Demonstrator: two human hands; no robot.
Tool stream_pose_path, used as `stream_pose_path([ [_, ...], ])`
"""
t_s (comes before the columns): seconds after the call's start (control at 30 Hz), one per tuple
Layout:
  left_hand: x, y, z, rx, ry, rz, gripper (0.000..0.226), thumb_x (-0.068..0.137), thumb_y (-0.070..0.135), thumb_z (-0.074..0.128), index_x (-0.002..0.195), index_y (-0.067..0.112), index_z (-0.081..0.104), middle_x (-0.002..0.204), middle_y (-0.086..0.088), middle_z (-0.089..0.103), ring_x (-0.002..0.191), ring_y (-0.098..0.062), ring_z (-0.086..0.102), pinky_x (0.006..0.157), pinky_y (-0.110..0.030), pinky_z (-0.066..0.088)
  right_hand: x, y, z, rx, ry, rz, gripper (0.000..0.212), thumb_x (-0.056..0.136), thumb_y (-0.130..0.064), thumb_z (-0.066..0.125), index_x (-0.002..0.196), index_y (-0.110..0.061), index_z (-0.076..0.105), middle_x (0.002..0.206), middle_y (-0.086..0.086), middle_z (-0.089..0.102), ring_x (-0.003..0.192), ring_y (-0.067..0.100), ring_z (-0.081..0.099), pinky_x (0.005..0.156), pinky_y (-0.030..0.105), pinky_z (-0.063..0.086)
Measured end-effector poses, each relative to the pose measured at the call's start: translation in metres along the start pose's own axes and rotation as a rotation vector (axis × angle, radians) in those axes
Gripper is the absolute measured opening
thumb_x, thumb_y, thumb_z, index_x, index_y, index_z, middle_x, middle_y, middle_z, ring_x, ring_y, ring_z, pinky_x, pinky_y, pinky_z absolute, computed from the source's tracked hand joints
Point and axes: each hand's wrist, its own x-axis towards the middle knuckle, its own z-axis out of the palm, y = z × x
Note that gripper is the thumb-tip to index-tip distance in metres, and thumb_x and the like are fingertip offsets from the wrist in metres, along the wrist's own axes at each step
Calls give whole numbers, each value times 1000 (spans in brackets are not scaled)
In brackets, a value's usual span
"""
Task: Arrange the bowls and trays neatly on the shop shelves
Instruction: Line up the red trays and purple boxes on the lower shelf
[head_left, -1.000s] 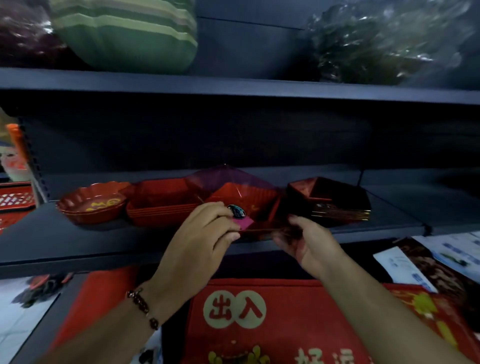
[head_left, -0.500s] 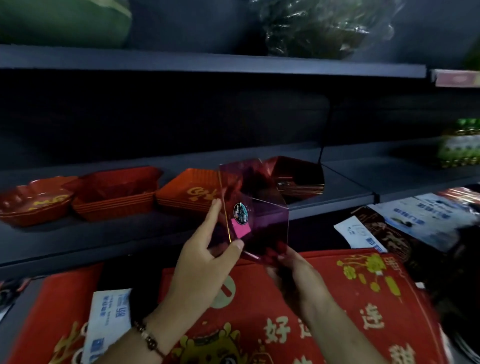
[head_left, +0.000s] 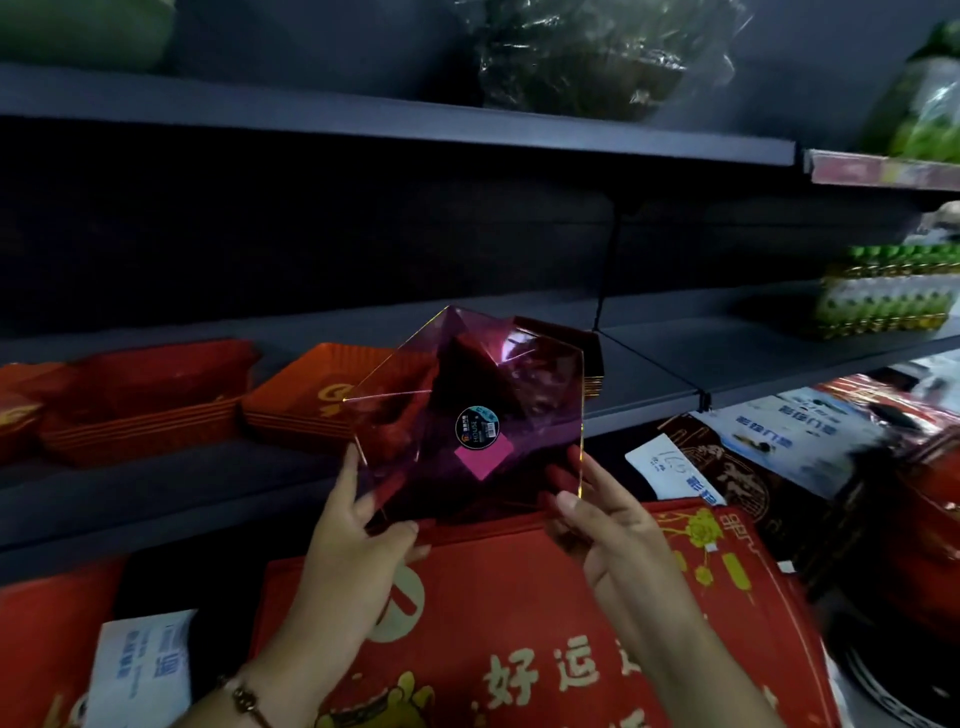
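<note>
I hold a clear purple faceted bowl (head_left: 498, 395) in front of the middle shelf (head_left: 208, 483), tilted so its base with a round sticker and a pink tag faces me. My left hand (head_left: 353, 551) grips its lower left edge. My right hand (head_left: 608, 525) grips its lower right edge. On the shelf behind stand a stack of red rectangular trays (head_left: 150, 400), a stack of orange-red trays (head_left: 322, 400) and a dark stack of angular bowls (head_left: 576, 353), partly hidden by the purple bowl. A red scalloped bowl (head_left: 15, 410) sits at the far left.
Below the shelf lie red door mats with gold lettering (head_left: 519, 639) and packaged mats (head_left: 753, 457) to the right. The upper shelf (head_left: 415, 124) carries wrapped goods. Green bottles (head_left: 893, 291) stand on the right-hand shelf section, whose near part is bare.
The purple bowl has come off the shelf, risen and tipped up towards me. Both hands now hold its lower edges. My view has swung to the right.
</note>
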Motion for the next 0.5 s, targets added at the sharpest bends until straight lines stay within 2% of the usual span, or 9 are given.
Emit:
stream_pose_path([
  [0.13, 4, -1, 6, 19, -46, 10, 99, 90, -8, 58, 142, 62, 11, 121, 14, 60, 98, -11, 70, 86, -33, 54, -2, -2, -8, -29, 32, -25, 49, 71, -10, 72, 118, -25, 69, 110, 16, 67, 91, 23, 61, 79, 33, 48],
  [0.23, 2, -4, 15, 147, -111, 114, 84, 88, 12, 68, 132, 70, 27, 134, 22, 51, 110, -3, 61, 97, -34, 49, -3, -7, -14, 29, 59, -33, 49, 73, -11, 71, 120, -22, 68, 115, 13, 68, 95, 25, 58, 75, 29, 52],
  [0.3, -1, -9, 22, 242, -178, 181, 66, 82, 29, 74, 126, 67, 42, 133, 32, 44, 114, 4, 54, 97, -27, 47, -3, -9, -19, 89, 83, -17, 46, 74, -7, 69, 119, -20, 69, 120, 18, 66, 95, 25, 58, 72, 27, 53],
  [0.4, -1, -18, 33, 347, -227, 236, 39, 78, 33, 77, 105, 57, 62, 124, 44, 36, 111, 4, 55, 92, -21, 50, -4, -8, -23, 131, 130, 4, 41, 77, 0, 66, 113, -20, 71, 112, 17, 68, 81, 18, 60, 71, 28, 54],
  [0.5, 5, -25, 36, 416, -142, 287, 17, 82, 31, 74, 90, 45, 71, 115, 36, 47, 109, 3, 56, 96, -27, 48, -7, -5, -25, 44, 176, -11, 38, 83, 2, 64, 112, -21, 69, 96, 8, 69, 72, 14, 63, 77, 33, 54],
])
